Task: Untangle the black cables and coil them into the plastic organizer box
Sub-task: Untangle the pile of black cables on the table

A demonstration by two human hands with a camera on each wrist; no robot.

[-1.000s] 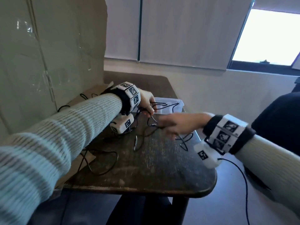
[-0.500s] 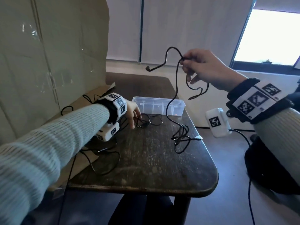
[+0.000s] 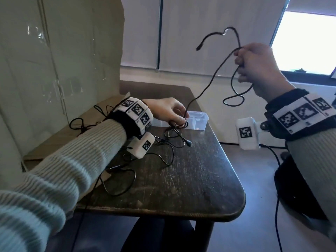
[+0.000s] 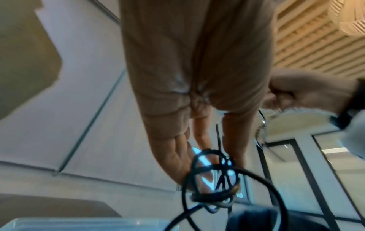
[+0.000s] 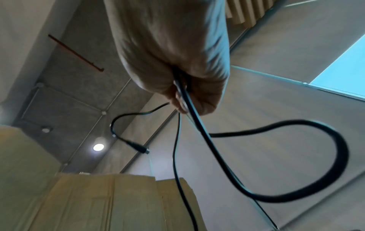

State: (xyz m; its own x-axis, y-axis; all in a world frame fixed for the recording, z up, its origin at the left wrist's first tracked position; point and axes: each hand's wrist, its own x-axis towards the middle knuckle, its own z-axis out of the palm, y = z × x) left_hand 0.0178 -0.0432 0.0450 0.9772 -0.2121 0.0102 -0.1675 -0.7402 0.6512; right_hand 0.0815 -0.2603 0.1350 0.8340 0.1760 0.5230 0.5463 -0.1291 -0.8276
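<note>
My right hand (image 3: pixel 240 59) is raised over the table's right side and grips a black cable (image 3: pixel 214 75). The plug end (image 3: pixel 199 47) arcs up to the left and a loop (image 3: pixel 234 100) hangs under the fist. The right wrist view shows that hand (image 5: pixel 183 100) closed round the cable (image 5: pixel 199 125). The cable runs down to my left hand (image 3: pixel 179 122), which pinches a knotted bundle (image 4: pixel 213 184) just in front of the clear plastic organizer box (image 3: pixel 200 122). More black cable (image 3: pixel 174 137) trails on the table from there.
The dark wooden table (image 3: pixel 181 188) is small, with rounded front corners and open floor to the right. A tall cardboard sheet (image 3: pixel 54 70) stands at the left, with thin black wires (image 3: pixel 81 124) at its base. Another wire loop (image 3: pixel 118 184) lies near my left forearm.
My right hand rose from the tabletop with the cable and drew it off the table's right side. My left hand reached forward and took hold of the knot by the box.
</note>
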